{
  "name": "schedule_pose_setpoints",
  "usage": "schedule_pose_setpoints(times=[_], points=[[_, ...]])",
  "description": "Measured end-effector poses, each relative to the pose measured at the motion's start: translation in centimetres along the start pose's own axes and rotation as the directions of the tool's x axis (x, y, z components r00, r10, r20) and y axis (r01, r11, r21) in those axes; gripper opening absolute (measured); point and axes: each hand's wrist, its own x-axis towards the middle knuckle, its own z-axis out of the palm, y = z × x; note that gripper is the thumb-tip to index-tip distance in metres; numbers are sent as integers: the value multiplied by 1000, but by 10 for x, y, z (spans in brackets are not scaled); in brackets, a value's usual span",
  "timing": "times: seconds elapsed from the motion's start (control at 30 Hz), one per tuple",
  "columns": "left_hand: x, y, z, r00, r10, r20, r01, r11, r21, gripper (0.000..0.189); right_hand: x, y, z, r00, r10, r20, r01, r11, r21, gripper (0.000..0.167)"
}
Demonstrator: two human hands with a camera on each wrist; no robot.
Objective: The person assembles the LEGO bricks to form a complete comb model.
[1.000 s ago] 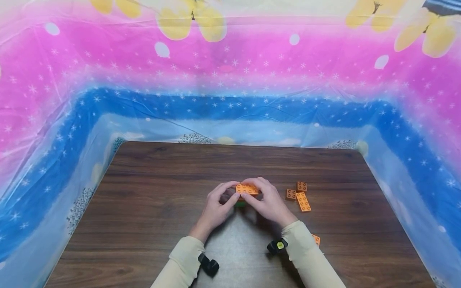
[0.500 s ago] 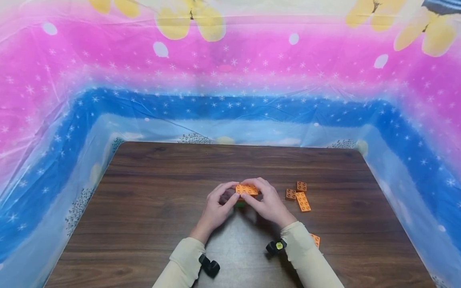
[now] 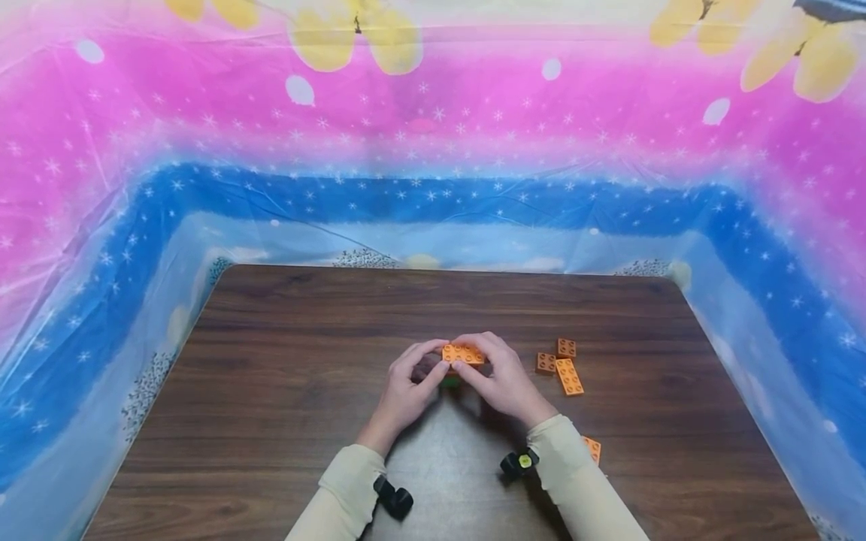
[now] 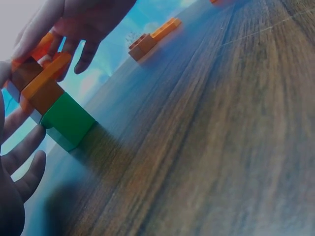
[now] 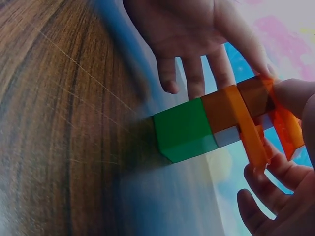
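Pinching that top orange brick (image 3: 463, 354), two-handed
Clamping left hand (image 3: 406, 382) + right hand (image 3: 504, 377) on it, in from table's (image 3: 325, 308) far edge

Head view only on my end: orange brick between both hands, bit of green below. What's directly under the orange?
Observer: Right wrist view shows an upper brown brick directly under the top orange brick.

Operator: And what sits on the green?

Observer: A lower brown brick, right on top of the green block.

Operator: Anything between the two browns?

Observer: Yes, a second orange brick, sandwiched between them.
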Motion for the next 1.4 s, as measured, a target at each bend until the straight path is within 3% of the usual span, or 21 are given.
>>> schedule_pose_setpoints(times=[0.4,0.6,0.8,1.03,1.4], points=[[0,-1,-1,1000,5,19,-5,1000,10,33,-3,-2,-12,999,-38,-2,37,991,-131,37],[1,-1,1,1000,-5,13,5,1000,0,32,-10,6,-28,997,-23,-68,15,992,-125,35],[2,0,0,1000,-15,20,15,1000,-3,32,-19,20,-47,990,-12,-139,-14,983,-182,33],[1,-1,0,1000,-13,15,13,1000,5,32,-31,44,-61,983,34,-182,-89,950,-301,34],[1,1,-1,999,-43,18,43,999,3,31,-47,70,-68,976,187,-113,-218,887,-407,43]])
